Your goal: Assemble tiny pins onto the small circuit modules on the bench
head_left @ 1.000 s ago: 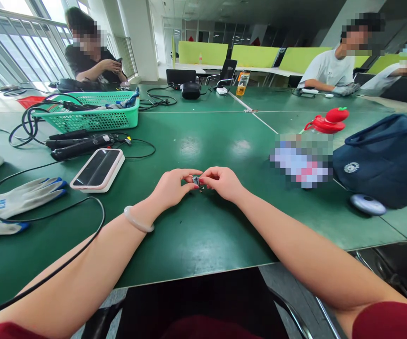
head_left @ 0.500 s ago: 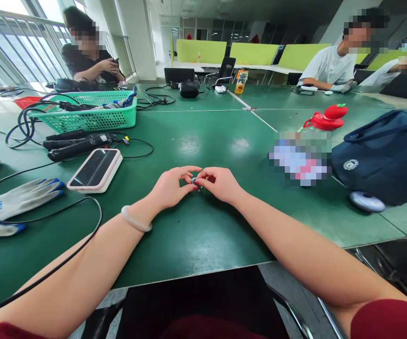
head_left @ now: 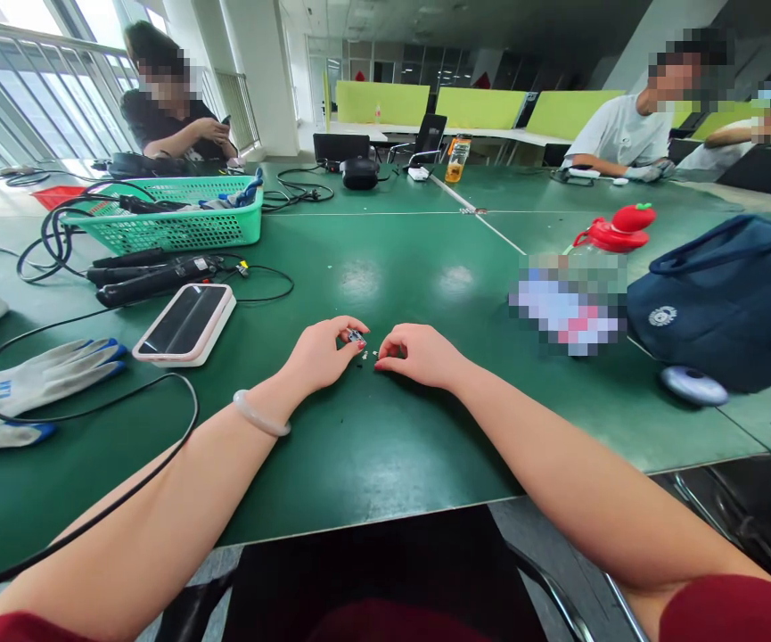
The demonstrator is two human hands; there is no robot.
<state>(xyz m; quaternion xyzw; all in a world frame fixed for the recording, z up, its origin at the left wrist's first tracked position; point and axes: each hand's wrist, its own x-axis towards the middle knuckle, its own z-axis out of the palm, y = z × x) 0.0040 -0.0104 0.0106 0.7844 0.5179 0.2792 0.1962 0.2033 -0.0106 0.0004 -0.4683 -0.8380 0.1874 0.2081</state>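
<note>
Thumb and fingers of my left hand [head_left: 322, 355] pinch a small grey-blue and white block-like piece [head_left: 356, 337], too small to name its kind. Just to the right, my right hand [head_left: 422, 355] rests low at the green table [head_left: 385, 446], its fingertips closed together. Whatever may be between those fingertips is too small to make out. A few tiny pale and dark bits [head_left: 364, 357] lie on the tabletop between the two hands. The hands are apart from each other.
Left of my hands are a phone in a pink-white case [head_left: 185, 323], a work glove [head_left: 44, 383], black cables and a green basket [head_left: 191, 223]. On the right stand a red-lidded bottle [head_left: 609, 236] and a navy bag [head_left: 725, 303]. Several people sit across the table.
My hands have separated; before, they met around the small piece. It now stays in my left hand, while the right has drawn slightly down toward the tabletop. Tiny bits show between them.
</note>
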